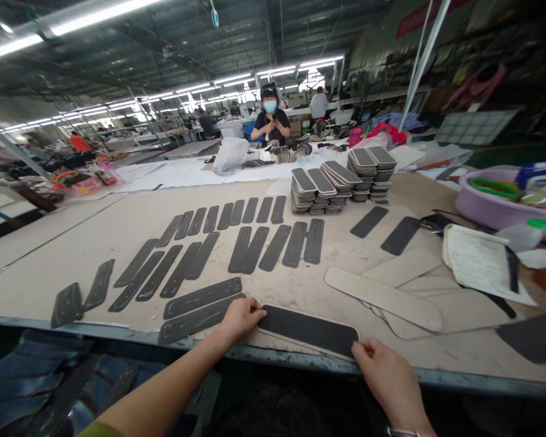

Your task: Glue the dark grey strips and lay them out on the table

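A long dark grey strip with rounded ends (307, 328) lies on a slightly larger beige backing piece at the table's front edge. My left hand (241, 317) pinches its left end, thumb and fingers together. At the opposite end, the fingers of my right hand (384, 367) are closed on the corner. Left of my left hand lie dark strips with shiny smears (202, 297), and more rows of them (250, 249) spread farther back. Loose beige pieces (382, 297) overlap one another to the right of the strip.
Stacks of finished-looking layered strips (332, 182) stand at the back. On the right are papers (482, 261), scissors (432, 224) and a purple basin (486, 203). A masked person (270, 124) works across the table (131, 206). Dark pieces (36, 376) lie below the left edge.
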Action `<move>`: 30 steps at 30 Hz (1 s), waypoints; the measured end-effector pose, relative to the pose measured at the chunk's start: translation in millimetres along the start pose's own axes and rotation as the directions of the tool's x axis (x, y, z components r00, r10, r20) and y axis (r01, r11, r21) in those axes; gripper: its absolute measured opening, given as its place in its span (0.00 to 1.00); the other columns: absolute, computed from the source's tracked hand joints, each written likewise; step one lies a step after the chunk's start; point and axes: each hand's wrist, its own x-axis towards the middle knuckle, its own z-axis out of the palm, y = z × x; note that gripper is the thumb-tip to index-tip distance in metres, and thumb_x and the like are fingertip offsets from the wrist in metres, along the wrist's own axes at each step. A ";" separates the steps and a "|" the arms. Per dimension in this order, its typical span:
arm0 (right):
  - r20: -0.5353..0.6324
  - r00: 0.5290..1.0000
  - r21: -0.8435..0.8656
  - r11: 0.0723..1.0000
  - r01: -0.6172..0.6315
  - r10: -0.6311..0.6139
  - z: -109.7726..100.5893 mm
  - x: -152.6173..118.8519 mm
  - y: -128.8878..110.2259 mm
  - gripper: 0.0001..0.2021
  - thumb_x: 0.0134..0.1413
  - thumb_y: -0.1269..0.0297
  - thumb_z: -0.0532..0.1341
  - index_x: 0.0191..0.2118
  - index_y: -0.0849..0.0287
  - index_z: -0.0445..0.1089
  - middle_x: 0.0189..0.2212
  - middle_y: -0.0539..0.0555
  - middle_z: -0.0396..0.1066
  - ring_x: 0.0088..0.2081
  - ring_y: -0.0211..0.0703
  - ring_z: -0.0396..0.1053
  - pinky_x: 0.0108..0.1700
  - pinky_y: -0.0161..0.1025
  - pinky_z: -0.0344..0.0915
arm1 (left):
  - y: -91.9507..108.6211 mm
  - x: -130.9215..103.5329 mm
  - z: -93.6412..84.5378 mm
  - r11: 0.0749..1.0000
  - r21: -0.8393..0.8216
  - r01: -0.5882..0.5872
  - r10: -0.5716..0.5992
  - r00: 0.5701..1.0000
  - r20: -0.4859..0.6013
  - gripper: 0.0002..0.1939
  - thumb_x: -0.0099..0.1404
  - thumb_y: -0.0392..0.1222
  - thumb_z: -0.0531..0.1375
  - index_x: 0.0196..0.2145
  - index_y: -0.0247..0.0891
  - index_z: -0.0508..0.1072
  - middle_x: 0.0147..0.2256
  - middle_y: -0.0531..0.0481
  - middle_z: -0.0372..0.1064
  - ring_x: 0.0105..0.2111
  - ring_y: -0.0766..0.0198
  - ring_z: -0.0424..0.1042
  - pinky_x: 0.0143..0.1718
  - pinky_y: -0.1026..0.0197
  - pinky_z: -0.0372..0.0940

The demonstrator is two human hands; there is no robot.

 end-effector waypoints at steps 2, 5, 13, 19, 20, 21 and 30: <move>-0.021 1.000 -0.005 1.000 -0.007 0.007 -1.0 -2.0 -2.5 0.16 0.58 0.53 0.50 0.25 0.52 0.66 0.22 0.51 0.69 0.29 0.46 0.67 0.31 0.39 0.53 | 2.0 0.0 -1.3 1.000 0.003 0.006 -0.006 1.000 0.012 0.10 0.59 0.45 0.60 0.29 0.36 0.76 0.25 0.50 0.71 0.28 0.62 0.68 0.29 0.64 0.54; -0.059 0.998 0.019 1.000 -0.013 0.014 -2.2 -5.1 -7.0 0.15 0.58 0.56 0.50 0.25 0.53 0.67 0.23 0.52 0.70 0.29 0.45 0.67 0.31 0.38 0.52 | 2.7 0.9 -1.9 1.000 0.000 0.011 -0.011 1.000 0.003 0.10 0.58 0.45 0.61 0.28 0.36 0.76 0.23 0.51 0.70 0.26 0.62 0.67 0.29 0.64 0.54; -0.104 0.994 -0.014 0.999 -0.041 0.039 -3.4 -7.3 -14.8 0.13 0.58 0.60 0.51 0.25 0.55 0.67 0.23 0.52 0.70 0.28 0.43 0.66 0.30 0.37 0.51 | -2.5 3.6 0.9 1.000 -0.025 -0.012 0.011 0.999 -0.037 0.10 0.56 0.47 0.62 0.25 0.38 0.74 0.21 0.52 0.68 0.25 0.62 0.67 0.30 0.64 0.54; -0.103 0.993 -0.026 0.998 -0.065 0.062 -3.2 -9.1 -18.6 0.14 0.58 0.61 0.51 0.25 0.55 0.66 0.23 0.53 0.69 0.28 0.44 0.66 0.30 0.38 0.50 | -5.3 3.3 4.8 0.996 0.091 -0.004 0.005 1.000 -0.015 0.10 0.60 0.47 0.60 0.30 0.38 0.74 0.23 0.53 0.70 0.26 0.63 0.69 0.29 0.65 0.55; -0.104 0.992 -0.026 0.997 -0.072 0.069 -3.0 -9.3 -19.1 0.14 0.58 0.60 0.50 0.25 0.55 0.66 0.23 0.52 0.69 0.28 0.44 0.66 0.30 0.38 0.50 | -6.3 3.3 5.9 0.995 0.100 -0.006 0.007 1.000 -0.014 0.10 0.61 0.47 0.59 0.30 0.38 0.74 0.23 0.53 0.70 0.27 0.63 0.69 0.29 0.65 0.55; -0.104 0.992 -0.025 0.997 -0.079 0.076 -2.8 -9.5 -19.5 0.14 0.59 0.60 0.50 0.25 0.55 0.66 0.22 0.52 0.68 0.28 0.43 0.65 0.30 0.38 0.50 | -7.4 3.4 7.0 0.994 0.106 -0.008 0.010 1.000 -0.016 0.10 0.61 0.47 0.59 0.30 0.38 0.74 0.23 0.53 0.69 0.27 0.63 0.70 0.29 0.65 0.55; -0.069 0.990 -0.017 0.992 -0.128 0.127 -1.8 -10.1 -21.6 0.15 0.58 0.56 0.49 0.25 0.52 0.65 0.23 0.50 0.68 0.29 0.45 0.64 0.32 0.38 0.51 | -12.3 0.2 12.8 1.000 -0.010 -0.002 0.001 0.996 -0.086 0.11 0.61 0.44 0.61 0.39 0.38 0.65 0.24 0.55 0.70 0.27 0.63 0.71 0.30 0.65 0.56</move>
